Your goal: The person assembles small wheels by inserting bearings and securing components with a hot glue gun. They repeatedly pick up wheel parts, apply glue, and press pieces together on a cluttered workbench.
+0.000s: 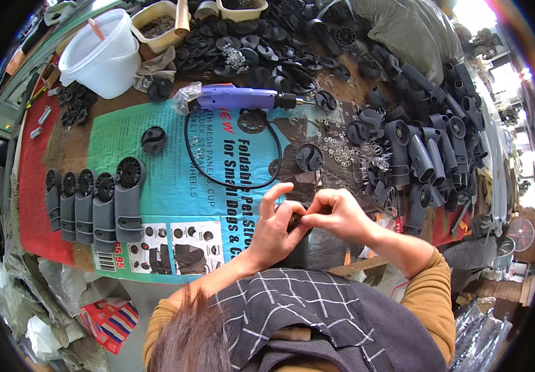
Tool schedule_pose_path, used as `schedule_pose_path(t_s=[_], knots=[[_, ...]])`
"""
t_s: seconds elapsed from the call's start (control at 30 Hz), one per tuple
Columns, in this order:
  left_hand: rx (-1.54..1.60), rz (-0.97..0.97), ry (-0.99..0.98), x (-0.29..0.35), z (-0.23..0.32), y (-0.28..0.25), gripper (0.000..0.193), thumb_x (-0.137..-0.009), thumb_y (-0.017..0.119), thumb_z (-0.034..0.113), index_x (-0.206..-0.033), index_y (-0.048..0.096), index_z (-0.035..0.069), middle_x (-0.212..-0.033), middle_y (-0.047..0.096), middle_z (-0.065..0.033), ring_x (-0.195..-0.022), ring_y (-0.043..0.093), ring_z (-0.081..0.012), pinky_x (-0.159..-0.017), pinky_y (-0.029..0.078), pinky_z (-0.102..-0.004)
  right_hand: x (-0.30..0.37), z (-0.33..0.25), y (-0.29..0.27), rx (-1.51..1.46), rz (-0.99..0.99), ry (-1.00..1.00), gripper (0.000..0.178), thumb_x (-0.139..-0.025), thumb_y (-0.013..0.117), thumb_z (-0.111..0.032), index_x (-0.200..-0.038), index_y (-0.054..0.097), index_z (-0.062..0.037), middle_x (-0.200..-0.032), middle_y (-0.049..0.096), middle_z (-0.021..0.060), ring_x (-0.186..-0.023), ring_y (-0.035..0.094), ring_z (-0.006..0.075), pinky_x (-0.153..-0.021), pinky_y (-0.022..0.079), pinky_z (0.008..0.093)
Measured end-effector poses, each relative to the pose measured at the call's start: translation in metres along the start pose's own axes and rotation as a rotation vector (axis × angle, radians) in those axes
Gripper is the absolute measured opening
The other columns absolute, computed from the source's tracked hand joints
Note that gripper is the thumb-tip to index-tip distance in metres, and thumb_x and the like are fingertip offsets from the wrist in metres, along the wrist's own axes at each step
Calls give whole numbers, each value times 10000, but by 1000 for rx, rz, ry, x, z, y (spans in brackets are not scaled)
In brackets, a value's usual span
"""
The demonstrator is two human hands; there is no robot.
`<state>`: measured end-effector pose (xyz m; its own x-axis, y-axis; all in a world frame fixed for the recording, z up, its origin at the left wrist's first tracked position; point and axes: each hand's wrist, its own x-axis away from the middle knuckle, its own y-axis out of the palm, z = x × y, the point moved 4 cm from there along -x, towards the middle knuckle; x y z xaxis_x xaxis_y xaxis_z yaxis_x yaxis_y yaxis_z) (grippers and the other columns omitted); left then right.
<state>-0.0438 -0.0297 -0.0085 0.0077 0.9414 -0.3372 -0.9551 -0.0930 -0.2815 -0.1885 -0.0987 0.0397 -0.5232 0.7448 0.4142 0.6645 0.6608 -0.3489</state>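
Observation:
Close to my body, at the table's near edge, both hands meet around a small dark part (294, 221), mostly hidden by the fingers. My left hand (272, 230) is curled on it, with the index finger raised. My right hand (342, 216) pinches thumb and fingers together at its top; whatever is in the pinch is too small to make out. Just beyond the hands lies a black round plastic cap (309, 158). Small metal rings (337, 149) are scattered to its right. A purple electric screwdriver (236, 97) lies farther away, its bit pointing right.
Several grey plastic joints (128, 204) stand in a row at the left on a flattened printed carton (112, 133). More grey joints (422, 158) are piled at the right. A black cable (188, 152) loops across the carton. Black caps (224, 56) and a white bucket (103, 62) occupy the back.

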Motion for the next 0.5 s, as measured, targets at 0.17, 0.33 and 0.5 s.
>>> schedule_pose_path(t_s=[0.17, 0.33, 0.5], knots=[[7, -13, 0, 0, 0, 0, 161, -763, 776, 73, -856, 648, 46, -1246, 512, -167, -1162, 498, -323, -937, 425, -384, -13, -15, -7, 353, 45, -102, 217, -805, 743, -218, -781, 697, -7, -729, 660, 118, -666, 645, 203, -638, 513, 334], [26, -45, -3, 0, -1, 3, 172, -790, 765, 74, -879, 623, 37, -1235, 482, -155, -1063, 525, -294, -823, 477, -338, -127, -76, -3, 874, 480, -650, 469, -761, 743, -200, -1167, 562, -49, -1090, 575, 143, -1054, 534, 319, -911, 426, 401], [21, -39, 17, -1, 0, 1, 189, -792, 769, 88, -878, 608, 38, -1214, 493, -151, -1049, 520, -298, -816, 474, -350, -218, -90, 19, 1073, 318, -477, 537, -678, 708, -82, -1178, 515, -53, -1048, 592, 162, -1042, 549, 341, -864, 451, 430]])
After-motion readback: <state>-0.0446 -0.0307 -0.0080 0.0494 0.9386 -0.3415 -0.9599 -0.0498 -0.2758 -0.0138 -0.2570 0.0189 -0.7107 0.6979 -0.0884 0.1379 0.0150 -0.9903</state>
